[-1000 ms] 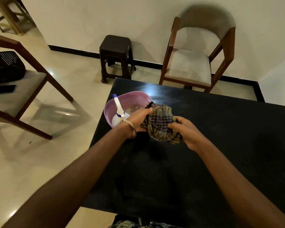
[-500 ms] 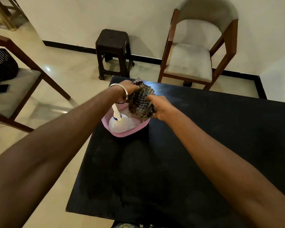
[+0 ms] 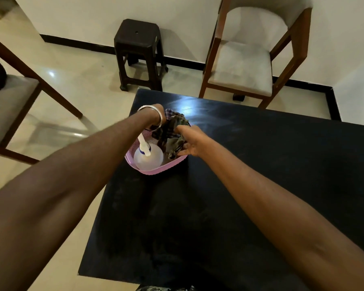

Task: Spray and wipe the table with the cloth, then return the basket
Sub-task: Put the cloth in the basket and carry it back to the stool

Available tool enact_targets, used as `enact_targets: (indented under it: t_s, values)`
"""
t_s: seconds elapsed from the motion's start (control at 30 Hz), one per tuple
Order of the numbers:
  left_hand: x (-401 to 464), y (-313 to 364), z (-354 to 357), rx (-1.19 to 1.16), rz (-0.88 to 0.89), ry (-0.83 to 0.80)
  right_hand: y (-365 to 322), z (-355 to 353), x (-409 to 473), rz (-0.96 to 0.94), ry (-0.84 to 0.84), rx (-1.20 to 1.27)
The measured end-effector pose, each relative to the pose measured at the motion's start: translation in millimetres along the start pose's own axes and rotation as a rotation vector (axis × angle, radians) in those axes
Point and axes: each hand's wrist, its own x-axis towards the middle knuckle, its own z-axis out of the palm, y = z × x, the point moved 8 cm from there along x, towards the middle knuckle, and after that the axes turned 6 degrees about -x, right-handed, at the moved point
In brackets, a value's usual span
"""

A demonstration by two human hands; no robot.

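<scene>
Reaching both arms over the black table (image 3: 261, 175), I see the checked cloth (image 3: 172, 133) bunched inside the pink basket (image 3: 156, 171), beside the spray bottle (image 3: 148, 157). My right hand (image 3: 194, 143) rests on the cloth with fingers loosely spread. My left hand (image 3: 159, 113) is mostly hidden behind the bangled wrist; I cannot tell its fingers.

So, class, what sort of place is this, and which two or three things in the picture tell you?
Probably a dining or sitting room in a home, though it could be a small café. The clues: a black table, a cushioned wooden chair against the wall, and a dark plastic stool on a polished tile floor.
</scene>
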Motion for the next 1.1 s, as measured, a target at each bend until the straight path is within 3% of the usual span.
enact_targets:
  t_s: [0.4,0.7,0.97,1.1]
  values:
    - [3,9,7,0.284,0.027,0.022,2,-6,6,-0.002,-0.006,-0.066]
    - [-17,15,-11,0.116,0.084,0.181,4,-15,2,-0.106,0.035,-0.092]
    - [-63,-19,-49,-0.356,0.121,0.588,-7,-44,-9,-0.273,0.292,-0.258]
    - [-110,-62,-70,-0.486,0.077,0.959,-19,-50,-8,-0.325,0.381,-0.376]
